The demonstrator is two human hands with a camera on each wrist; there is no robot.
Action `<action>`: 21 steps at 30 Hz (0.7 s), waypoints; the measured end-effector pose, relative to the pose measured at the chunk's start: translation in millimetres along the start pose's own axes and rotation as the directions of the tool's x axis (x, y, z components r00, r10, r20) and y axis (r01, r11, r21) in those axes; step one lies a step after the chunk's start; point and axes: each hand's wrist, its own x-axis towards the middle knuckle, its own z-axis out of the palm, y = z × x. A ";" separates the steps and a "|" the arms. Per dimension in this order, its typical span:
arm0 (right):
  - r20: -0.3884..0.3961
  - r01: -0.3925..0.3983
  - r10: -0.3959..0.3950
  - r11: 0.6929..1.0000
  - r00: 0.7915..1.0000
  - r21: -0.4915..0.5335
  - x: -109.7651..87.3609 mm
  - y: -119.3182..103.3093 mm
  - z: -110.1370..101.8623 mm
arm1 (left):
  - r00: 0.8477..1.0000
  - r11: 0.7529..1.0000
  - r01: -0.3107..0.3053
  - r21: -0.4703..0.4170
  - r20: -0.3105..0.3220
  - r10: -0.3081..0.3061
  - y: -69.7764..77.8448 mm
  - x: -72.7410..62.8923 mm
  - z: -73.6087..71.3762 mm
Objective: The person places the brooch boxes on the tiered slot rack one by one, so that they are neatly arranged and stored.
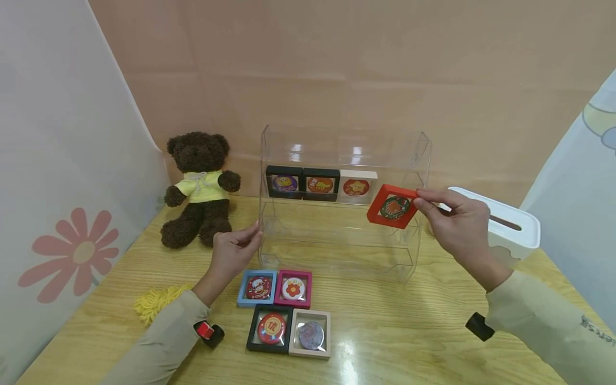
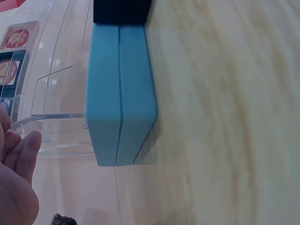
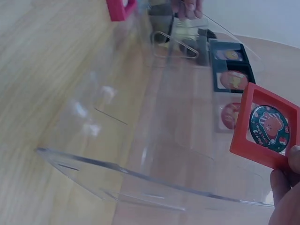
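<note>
Between thumb and fingers my right hand (image 1: 459, 224) pinches the right edge of a red square display frame (image 1: 393, 206), which holds a round green badge. It is tilted, in front of the right end of a clear acrylic rack (image 1: 337, 235). My left hand (image 1: 236, 254) pinches the rack's left side panel, also seen in the left wrist view. On an upper tier of the rack stand two black frames (image 1: 285, 183) and a cream frame (image 1: 357, 187) side by side. Before the rack lie a blue frame (image 1: 257, 288), a magenta frame (image 1: 293, 289), a black frame (image 1: 271, 328) and a beige frame (image 1: 310, 333).
A brown teddy bear (image 1: 198, 187) in a yellow top sits left of the rack. A white tissue box (image 1: 515, 219) stands behind my right hand. Yellow yarn (image 1: 159, 302) lies beside my left forearm on the wooden table (image 1: 394, 342).
</note>
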 end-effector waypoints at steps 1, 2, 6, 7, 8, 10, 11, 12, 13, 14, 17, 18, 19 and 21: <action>-0.014 -0.001 0.001 1.000 1.000 -0.001 3.1 0.2 -1.3 | 1.000 1.000 0.002 0.001 0.000 -0.002 0.2 -0.1 0.0; -0.024 -0.010 0.010 1.000 1.000 0.009 5.9 0.2 -2.7 | 1.000 1.000 0.005 0.001 0.000 -0.005 0.6 -0.1 0.0; -0.054 -0.054 0.057 0.997 0.997 0.063 15.4 -0.2 -5.9 | 1.000 1.000 0.018 0.003 0.003 -0.018 1.6 -0.2 -0.5; -0.060 -0.063 0.068 0.995 0.996 0.073 17.5 0.1 -6.2 | 1.000 1.000 0.018 0.005 0.004 -0.018 1.6 -0.3 -0.5; -0.066 -0.072 0.076 0.995 0.995 0.073 19.4 0.2 -6.5 | 1.000 1.000 0.018 0.010 0.003 -0.018 1.7 -0.3 -0.7; -0.078 -0.072 0.076 0.996 0.994 0.048 23.1 0.7 -6.6 | 1.000 1.000 0.026 0.008 0.005 -0.026 1.6 -0.6 -0.8; -0.083 -0.068 0.070 0.997 0.994 0.034 24.7 1.4 -6.6 | 0.999 0.999 0.031 0.005 0.007 -0.031 1.5 -0.7 -0.7; -0.089 -0.061 0.062 0.998 0.994 0.019 26.2 2.0 -6.6 | 0.999 0.999 0.040 0.000 0.009 -0.040 1.6 -0.7 -0.7; -0.096 -0.054 0.054 0.999 0.994 0.008 27.8 2.8 -6.6 | 0.999 0.999 0.050 -0.006 0.011 -0.050 1.7 -0.9 -0.6; -0.104 -0.049 0.048 0.999 0.993 -0.001 29.5 3.4 -6.6 | 0.998 0.998 0.060 -0.012 0.013 -0.059 1.7 -0.9 -0.5; -0.126 -0.043 0.043 0.999 0.991 0.003 34.9 5.3 -7.1 | 0.997 0.997 0.079 -0.018 0.015 -0.079 2.1 -1.1 -0.3; -0.134 -0.045 0.046 0.999 0.990 0.009 36.9 5.7 -7.3 | 0.997 0.996 0.082 -0.017 0.014 -0.082 2.1 -1.0 -0.2; -0.144 -0.048 0.049 0.999 0.988 0.011 38.9 6.1 -7.5 | 0.997 0.997 0.081 -0.017 0.013 -0.081 2.1 -1.0 -0.2; -0.160 -0.054 0.055 0.998 0.986 0.013 42.7 6.6 -8.0 | 0.997 0.997 0.072 -0.013 0.013 -0.072 2.1 -0.8 -0.2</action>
